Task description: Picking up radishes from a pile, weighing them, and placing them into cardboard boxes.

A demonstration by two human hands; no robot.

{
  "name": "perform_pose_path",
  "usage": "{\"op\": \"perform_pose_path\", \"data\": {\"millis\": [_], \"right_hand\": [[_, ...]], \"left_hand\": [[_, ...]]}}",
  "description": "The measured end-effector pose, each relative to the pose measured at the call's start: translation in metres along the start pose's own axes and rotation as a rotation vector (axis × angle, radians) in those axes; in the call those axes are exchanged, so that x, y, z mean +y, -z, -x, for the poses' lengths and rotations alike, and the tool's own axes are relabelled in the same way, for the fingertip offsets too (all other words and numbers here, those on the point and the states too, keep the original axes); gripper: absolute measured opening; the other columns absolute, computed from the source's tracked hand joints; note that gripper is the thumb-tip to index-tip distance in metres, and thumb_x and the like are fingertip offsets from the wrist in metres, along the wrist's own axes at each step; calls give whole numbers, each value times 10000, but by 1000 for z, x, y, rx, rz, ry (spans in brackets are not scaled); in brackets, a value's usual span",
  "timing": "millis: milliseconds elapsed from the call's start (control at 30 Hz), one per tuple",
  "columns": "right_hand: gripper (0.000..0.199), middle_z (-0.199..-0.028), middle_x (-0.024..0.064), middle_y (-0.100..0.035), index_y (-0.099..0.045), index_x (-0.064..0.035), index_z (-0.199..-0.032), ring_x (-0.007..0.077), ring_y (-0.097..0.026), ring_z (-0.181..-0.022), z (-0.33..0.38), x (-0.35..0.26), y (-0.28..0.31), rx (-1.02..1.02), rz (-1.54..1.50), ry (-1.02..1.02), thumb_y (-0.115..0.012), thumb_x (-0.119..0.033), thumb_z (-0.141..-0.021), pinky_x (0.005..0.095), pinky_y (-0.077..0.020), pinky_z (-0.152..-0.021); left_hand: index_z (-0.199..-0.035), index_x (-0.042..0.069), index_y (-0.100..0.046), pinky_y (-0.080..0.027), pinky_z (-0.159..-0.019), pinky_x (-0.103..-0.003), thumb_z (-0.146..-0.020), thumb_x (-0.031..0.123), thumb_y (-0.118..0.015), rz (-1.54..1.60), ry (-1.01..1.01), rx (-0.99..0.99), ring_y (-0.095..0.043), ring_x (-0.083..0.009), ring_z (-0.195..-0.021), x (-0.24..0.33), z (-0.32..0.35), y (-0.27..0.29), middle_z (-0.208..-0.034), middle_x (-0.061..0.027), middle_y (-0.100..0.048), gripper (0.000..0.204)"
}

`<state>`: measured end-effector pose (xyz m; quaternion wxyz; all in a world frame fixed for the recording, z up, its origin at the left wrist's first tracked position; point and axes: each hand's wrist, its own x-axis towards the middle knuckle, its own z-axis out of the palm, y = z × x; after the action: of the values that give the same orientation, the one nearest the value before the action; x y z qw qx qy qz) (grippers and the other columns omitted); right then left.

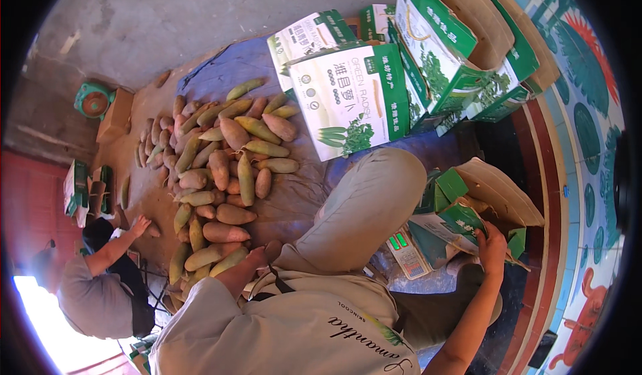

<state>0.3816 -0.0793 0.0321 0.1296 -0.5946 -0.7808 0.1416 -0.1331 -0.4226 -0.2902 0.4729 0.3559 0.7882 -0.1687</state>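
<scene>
At the near edge of a heap of long green radishes (245,180) and plump reddish roots (219,168), my left hand (256,260) is closed around a reddish-brown root (273,250). Its fingers are partly hidden. On my right, my right hand (493,244) grips the near edge of an open green-and-white carton (449,226), thumb and fingers bent over the cardboard. This carton stands tilted on a digital scale (408,255) with a lit green display, beside my bent knee. What lies inside the carton is mostly hidden.
Several green-and-white cartons (354,97) stand ahead, some open (445,41). The heap lies partly on a blue sheet (227,74). At the left, another person (100,288) reaches toward a root. A green fan (93,101) and a brown box (116,116) stand by the wall.
</scene>
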Motion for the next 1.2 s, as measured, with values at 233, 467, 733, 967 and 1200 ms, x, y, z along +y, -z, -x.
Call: {"op": "perform_pose_path", "data": {"millis": [233,467,733,967,1200], "right_hand": [[227,-908,206,-634,-619,3,-1002,381,-602,-843,-3,1,-3,-24,-52,1,-629,-85,-792,390,-470,-743],[188,-872,189,-632,-624,-17,-940,377,-600,-828,-1,1,-4,6,-29,-1,-641,-79,-764,406,-470,-722],[185,-878,146,-645,-642,-53,-929,340,-606,-841,4,-4,2,-16,-48,16,-651,-106,-752,401,-474,-738],[159,-880,132,-649,-653,-63,-905,330,-607,-846,15,-4,8,-53,-56,32,-636,-127,-760,407,-476,-740],[223,-931,127,-652,-671,-115,-975,318,-608,-897,26,-4,16,-246,-60,10,-623,-193,-772,411,-481,-784]], "left_hand": [[-1251,49,-464,-440,-943,-397,-713,456,-667,28,215,85,-534,-313,-1133,47,57,58,-1212,-196,-545,705],[-1211,32,-499,-441,-943,-382,-695,487,-674,-46,104,36,-543,-300,-1127,64,52,74,-1207,-180,-559,710],[-1203,68,-520,-485,-851,-370,-684,450,-701,54,-26,177,-610,-273,-1007,61,41,111,-1170,-182,-577,669],[-1246,21,-465,-501,-569,-308,-739,367,-720,718,-197,498,-606,-198,-774,124,65,213,-991,-148,-597,665],[-1244,28,-467,-493,-620,-319,-792,309,-688,1005,-628,638,-562,-170,-888,245,183,310,-1034,-80,-574,576]]}}
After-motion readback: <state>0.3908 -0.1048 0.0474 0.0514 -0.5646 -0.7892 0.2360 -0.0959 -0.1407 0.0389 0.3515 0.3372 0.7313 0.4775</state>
